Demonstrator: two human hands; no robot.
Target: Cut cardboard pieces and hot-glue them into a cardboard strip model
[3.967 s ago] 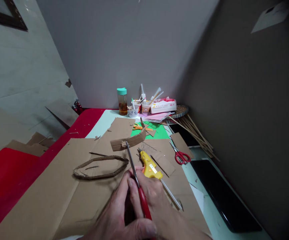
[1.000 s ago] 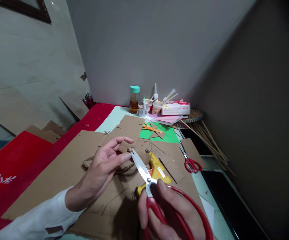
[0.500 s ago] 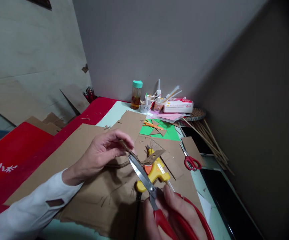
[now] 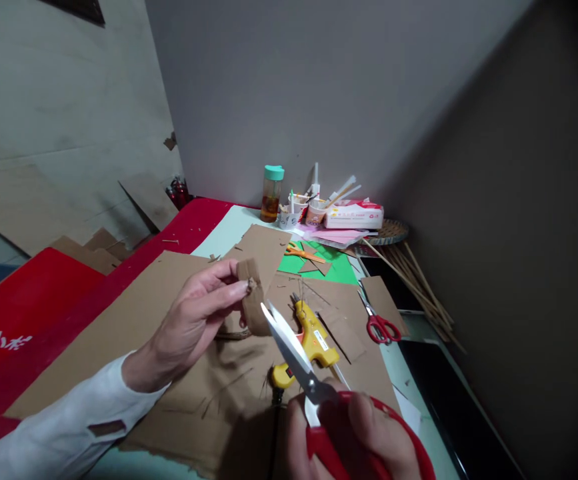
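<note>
My left hand (image 4: 193, 320) pinches a small strip of brown cardboard (image 4: 252, 293) and holds it upright above the table. My right hand (image 4: 353, 433) grips large red-handled scissors (image 4: 309, 383) at the bottom edge; their blades stand slightly apart, tips just right of the strip and not touching it. A yellow glue gun (image 4: 311, 340) lies on the big cardboard sheet (image 4: 133, 313) under the blades. A cardboard ring lies mostly hidden behind my left hand.
Small red scissors (image 4: 379, 327) lie to the right. A green sheet (image 4: 336, 267) with orange scissors, a teal-capped bottle (image 4: 271, 193), cups of sticks and a tissue box (image 4: 353, 215) stand at the back. Bamboo skewers (image 4: 419, 280) and a dark wall on the right.
My left hand has turned the cardboard strip upright and lifted it. The scissors have drawn back from the strip toward me, blades slightly parted.
</note>
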